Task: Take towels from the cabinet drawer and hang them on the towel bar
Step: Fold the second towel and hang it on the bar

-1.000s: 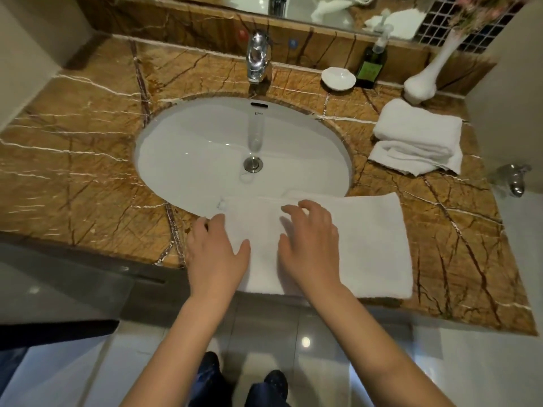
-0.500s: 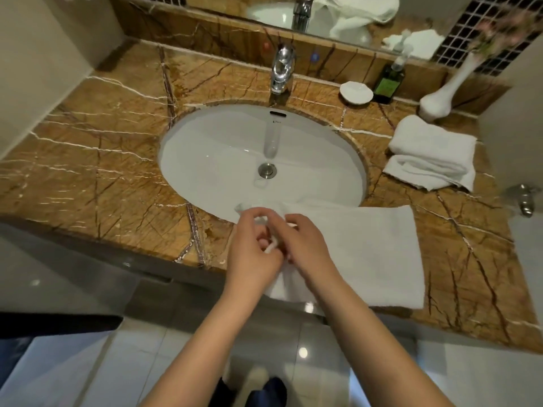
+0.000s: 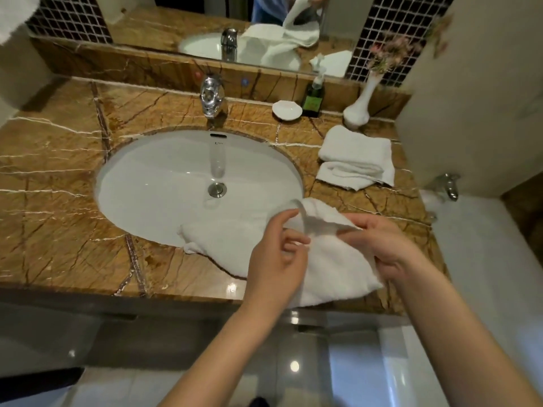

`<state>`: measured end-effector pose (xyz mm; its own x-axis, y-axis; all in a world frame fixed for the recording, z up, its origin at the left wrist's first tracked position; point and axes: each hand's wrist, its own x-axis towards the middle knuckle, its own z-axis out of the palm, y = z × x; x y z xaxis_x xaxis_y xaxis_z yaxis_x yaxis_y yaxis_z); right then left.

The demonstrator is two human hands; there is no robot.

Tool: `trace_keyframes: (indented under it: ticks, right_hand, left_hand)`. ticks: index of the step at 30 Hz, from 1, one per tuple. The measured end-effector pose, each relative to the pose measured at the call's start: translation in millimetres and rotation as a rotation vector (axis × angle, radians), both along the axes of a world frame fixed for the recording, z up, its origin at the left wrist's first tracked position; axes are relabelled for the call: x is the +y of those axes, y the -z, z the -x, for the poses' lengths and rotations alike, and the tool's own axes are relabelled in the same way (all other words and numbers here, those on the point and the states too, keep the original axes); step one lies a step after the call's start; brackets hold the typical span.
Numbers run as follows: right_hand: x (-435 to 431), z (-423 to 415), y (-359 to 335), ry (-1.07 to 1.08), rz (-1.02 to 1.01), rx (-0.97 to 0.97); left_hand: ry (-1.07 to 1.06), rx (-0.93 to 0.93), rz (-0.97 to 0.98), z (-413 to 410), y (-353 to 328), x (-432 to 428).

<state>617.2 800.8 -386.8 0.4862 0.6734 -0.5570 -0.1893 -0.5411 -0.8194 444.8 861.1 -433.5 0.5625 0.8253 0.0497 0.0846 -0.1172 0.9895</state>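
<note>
One wide-angle camera, worn on the person's head, looks forward and steeply down from close above a brown veined marble counter (image 3: 58, 201). An oval white sink basin (image 3: 164, 186) fills the middle. A wall mirror (image 3: 176, 22) lines the far edge and glossy floor tiles (image 3: 396, 377) the near edge. The left hand (image 3: 276, 259) and right hand (image 3: 382, 248) sit at arm's reach, right of centre, gripping a white terry towel (image 3: 229, 245).

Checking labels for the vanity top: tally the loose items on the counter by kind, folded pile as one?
unfolded towel: 1
folded towel pile: 1
soap dish: 1
pump bottle: 1
vase: 1
Total: 5
</note>
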Motion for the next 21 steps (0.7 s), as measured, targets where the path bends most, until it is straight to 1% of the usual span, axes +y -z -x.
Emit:
trace_keyframes:
  ticks: [2,4,6,9,12,14,15,16,17,18,19,20,21]
  right_hand:
    - [-17,-23,1,0.084,0.053,-0.116]
    - [-33,-47,7,0.167,0.116,-0.290]
    - [-45,-70,20,0.224,0.200,-0.486]
    - [-54,-91,46,0.255,0.365,-0.742]
    - [-52,-89,72,0.162,0.488,-0.849]
    - [-47,-78,84,0.125,0.562,-0.942]
    - [-45,-71,88,0.146,0.567,-1.024]
    - [-42,-62,90,0.181,0.524,-1.105]
    - [-40,-50,92,0.204,0.433,-1.155]
    - [-37,-36,94,0.187,0.324,-1.152]
    - [-34,-21,98,0.125,0.227,-1.101]
    - [-32,-6,103,0.037,0.164,-1.035]
    - [-30,7,110,-0.056,0.147,-0.984]
  left_hand:
    - [0.015,0.158,-0.169,-5,12,5]
    - [0.122,0.387,-0.346,-12,27,9]
    - [0.221,0.551,-0.454,-19,45,11]
    - [0.246,0.642,-0.512,-23,67,13]
    - [0.321,0.798,-0.648,-22,85,15]
    - [0.347,0.853,-0.700,-20,90,16]
    - [0.351,0.860,-0.709,-18,92,16]
    - [0.354,0.862,-0.717,-16,92,17]
    - [0.359,0.865,-0.720,-13,93,19]
    - [0.365,0.874,-0.724,-8,93,20]
    - [0.369,0.890,-0.727,-2,93,22]
    - [0.370,0.906,-0.725,7,93,24]
    - [0.369,0.914,-0.716,16,93,27]
